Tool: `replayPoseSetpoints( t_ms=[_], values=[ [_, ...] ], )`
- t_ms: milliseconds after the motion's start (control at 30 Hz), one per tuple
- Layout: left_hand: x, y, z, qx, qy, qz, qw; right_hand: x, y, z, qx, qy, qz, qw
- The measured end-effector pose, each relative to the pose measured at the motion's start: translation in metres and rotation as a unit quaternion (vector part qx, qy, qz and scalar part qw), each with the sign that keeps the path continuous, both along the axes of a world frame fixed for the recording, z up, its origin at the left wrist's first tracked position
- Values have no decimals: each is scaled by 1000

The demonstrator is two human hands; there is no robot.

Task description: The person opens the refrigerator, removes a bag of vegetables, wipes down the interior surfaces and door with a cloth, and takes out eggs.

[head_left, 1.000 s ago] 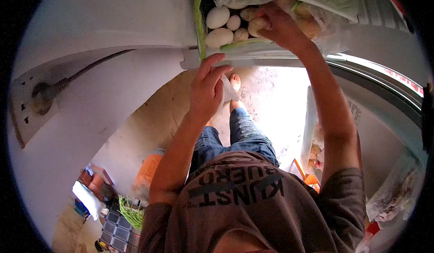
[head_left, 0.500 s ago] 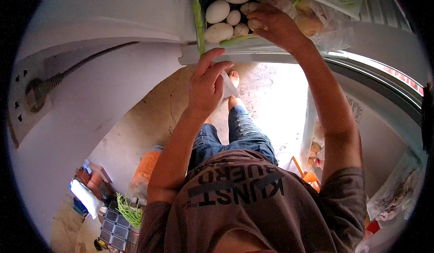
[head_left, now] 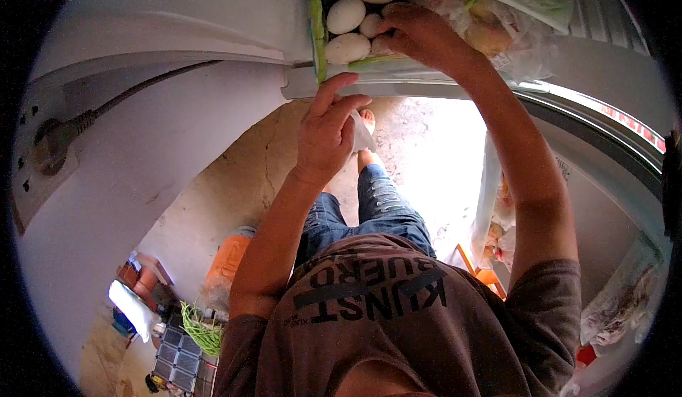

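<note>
My right hand [head_left: 419,36] reaches into an open fridge compartment, fingers bent down over a cluster of eggs. Its fingertips close around a small egg [head_left: 381,45], which they partly cover. Left of them lie a large white egg [head_left: 346,15], a speckled large egg [head_left: 349,48] and another small egg [head_left: 370,25]. My left hand [head_left: 325,128] is raised just in front of the compartment, thumb and index finger bent. A thin white tissue-like piece [head_left: 364,134] hangs from its curled fingers. A long green stalk or strip [head_left: 318,28] stands along the compartment's left side, above that hand.
Clear bags of produce [head_left: 490,31] fill the right of the compartment. The fridge door [head_left: 611,162] stands open at right, with bagged food on its shelves. A plug and cord [head_left: 57,141] are on the left. Green beans [head_left: 202,329] and an orange container [head_left: 227,262] are below left.
My right hand has shifted slightly left over the eggs, covering small ones that showed before. My left hand stays nearly still with the white piece.
</note>
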State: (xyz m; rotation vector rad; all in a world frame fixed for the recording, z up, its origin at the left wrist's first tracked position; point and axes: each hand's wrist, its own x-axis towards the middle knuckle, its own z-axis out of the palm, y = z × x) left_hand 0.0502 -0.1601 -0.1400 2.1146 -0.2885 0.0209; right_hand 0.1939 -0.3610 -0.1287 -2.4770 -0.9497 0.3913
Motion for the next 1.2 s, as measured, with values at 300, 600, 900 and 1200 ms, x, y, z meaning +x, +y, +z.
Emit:
replayPoseSetpoints(
  t_ms=[300, 600, 900, 1200],
  values=[
    [1, 1, 2, 3, 18, -8, 1000, 18, 39, -35, -85, -219, -81, 969],
    [1, 2, 1, -8, 22, -14, 1000, 13, 36, -16, -95, -196, -68, 974],
    [0, 0, -5, -14, 7, -7, 1000, 16, 27, -27, -67, -185, -86, 977],
    [1, -1, 0, -31, 24, 2, 999, -2, -31, 0, 430, 382, -232, 784]
  ],
)
